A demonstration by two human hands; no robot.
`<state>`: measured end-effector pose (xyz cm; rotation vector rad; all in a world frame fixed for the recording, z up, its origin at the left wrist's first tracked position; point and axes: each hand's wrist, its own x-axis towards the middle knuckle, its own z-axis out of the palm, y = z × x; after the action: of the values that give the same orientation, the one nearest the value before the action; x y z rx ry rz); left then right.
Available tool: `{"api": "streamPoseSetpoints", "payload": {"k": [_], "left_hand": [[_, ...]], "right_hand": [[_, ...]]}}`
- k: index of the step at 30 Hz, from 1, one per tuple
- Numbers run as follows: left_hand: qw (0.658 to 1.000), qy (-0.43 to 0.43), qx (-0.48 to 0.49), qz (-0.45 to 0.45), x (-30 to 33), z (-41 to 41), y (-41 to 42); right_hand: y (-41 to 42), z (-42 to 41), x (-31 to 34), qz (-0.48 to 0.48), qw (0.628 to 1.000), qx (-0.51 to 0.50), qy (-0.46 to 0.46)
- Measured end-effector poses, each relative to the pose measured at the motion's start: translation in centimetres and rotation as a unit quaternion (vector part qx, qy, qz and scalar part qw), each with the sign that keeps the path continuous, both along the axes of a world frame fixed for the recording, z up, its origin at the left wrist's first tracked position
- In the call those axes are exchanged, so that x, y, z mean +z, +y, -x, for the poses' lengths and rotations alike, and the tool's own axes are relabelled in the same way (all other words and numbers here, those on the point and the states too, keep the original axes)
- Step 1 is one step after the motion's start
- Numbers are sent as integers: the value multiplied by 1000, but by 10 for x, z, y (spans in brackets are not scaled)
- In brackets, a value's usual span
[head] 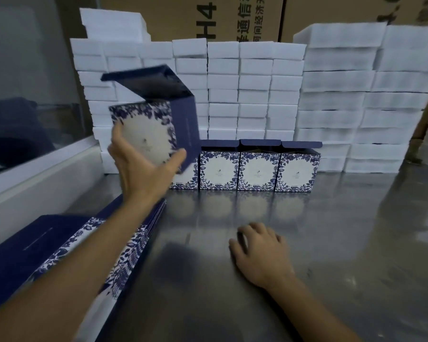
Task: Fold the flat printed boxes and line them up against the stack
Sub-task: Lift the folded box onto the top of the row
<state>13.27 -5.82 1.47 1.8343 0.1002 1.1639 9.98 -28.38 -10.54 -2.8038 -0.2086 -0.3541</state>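
Two hands over steel table (331,243) — left hand (143,169) grips folded box (153,119), right hand (260,253) loose — foam stack (257,90) behind

My left hand (143,166) covers the lower corner of the raised box (153,124), which is smeared with motion blur, so I cannot read its centre print. That box and hand hide most of the leftmost standing box (187,177) in the row. My left forearm crosses the flat box pile (67,245), whose near end runs off the bottom left edge. The small logos on the 3 clear standing boxes (256,172) are too tiny to read. The brown cartons (223,18) behind the foam stack (255,95) are cut by the top edge.
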Motion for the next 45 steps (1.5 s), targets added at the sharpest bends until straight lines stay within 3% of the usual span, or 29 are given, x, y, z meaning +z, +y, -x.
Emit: {"api": "streamPoseSetpoints", "payload": {"k": [7, 14, 32, 37, 40, 45], "left_hand": [[997, 24, 68, -5, 36, -75, 57], [985, 139, 97, -16, 34, -128, 86], [960, 257, 108, -24, 5, -163, 87], [940, 263, 174, -130, -25, -141, 77], [920, 288, 152, -218, -40, -115, 62], [842, 400, 62, -357, -53, -54, 18]], "right_hand": [[9, -11, -2, 44, 998, 34, -8], [22, -30, 3, 44, 998, 37, -11], [20, -48, 0, 33, 999, 28, -20], [20, -53, 1, 31, 999, 30, -17], [23, -55, 5, 26, 999, 31, -7], [25, -44, 10, 11, 999, 2, -37]]}}
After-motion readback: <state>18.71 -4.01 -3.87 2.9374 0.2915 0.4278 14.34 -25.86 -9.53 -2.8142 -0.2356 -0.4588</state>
